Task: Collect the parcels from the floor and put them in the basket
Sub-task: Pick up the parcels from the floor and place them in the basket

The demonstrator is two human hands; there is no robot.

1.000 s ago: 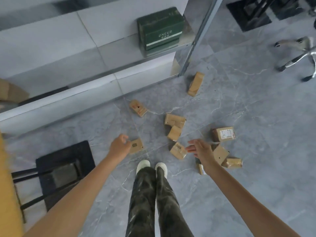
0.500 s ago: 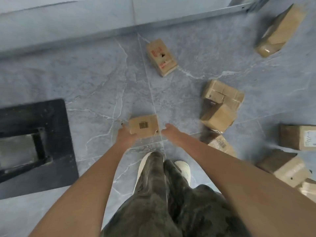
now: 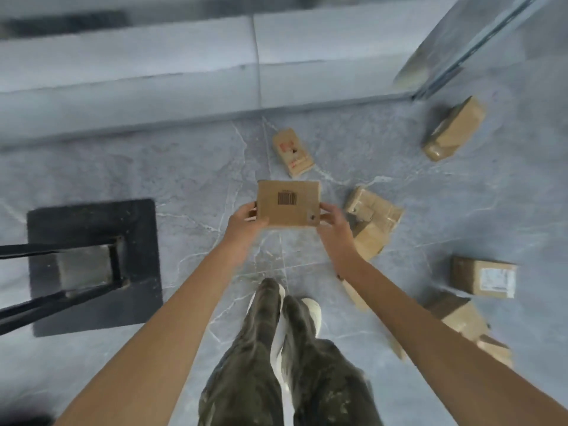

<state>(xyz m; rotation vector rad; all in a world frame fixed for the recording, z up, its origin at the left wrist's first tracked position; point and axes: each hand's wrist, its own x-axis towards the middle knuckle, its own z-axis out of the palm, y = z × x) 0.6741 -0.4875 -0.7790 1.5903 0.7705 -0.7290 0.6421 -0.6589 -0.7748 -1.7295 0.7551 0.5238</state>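
Now: both hands grasping one parcel, held above the floor.
Left hand (image 3: 246,221) grips the left edge of the parcel (image 3: 288,203), right hand (image 3: 333,222) the right edge, barcode up; beyond, red-marked box (image 3: 292,151) lies on the floor (image 3: 190,167), more boxes scattered right.

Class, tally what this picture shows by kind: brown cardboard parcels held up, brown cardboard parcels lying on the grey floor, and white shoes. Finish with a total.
Brown cardboard parcel held up: 1
Brown cardboard parcels lying on the grey floor: 9, some partly hidden
White shoes: 2
Total: 12
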